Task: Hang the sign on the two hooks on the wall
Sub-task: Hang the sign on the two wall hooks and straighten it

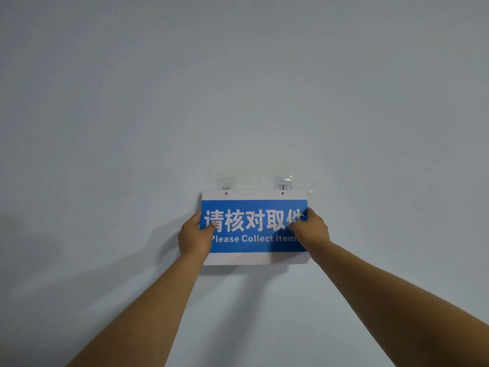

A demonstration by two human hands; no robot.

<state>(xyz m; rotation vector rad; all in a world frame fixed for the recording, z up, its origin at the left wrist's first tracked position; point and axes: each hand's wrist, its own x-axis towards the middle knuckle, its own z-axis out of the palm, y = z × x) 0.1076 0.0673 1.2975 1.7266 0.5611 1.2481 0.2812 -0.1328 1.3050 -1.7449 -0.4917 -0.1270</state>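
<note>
A blue and white sign (254,229) with white Chinese characters and English text is held flat against the pale wall. My left hand (194,235) grips its left edge, thumb on the front. My right hand (309,227) grips its right edge the same way. Two small holes sit in the sign's white top strip. The left hook (226,185) and the right hook (283,185), each on a clear adhesive pad, are stuck to the wall just above those holes. The holes lie slightly below the hooks.
The plain pale wall (238,88) fills the whole view. A scrap of crinkled clear film (308,187) clings to the wall just right of the right hook.
</note>
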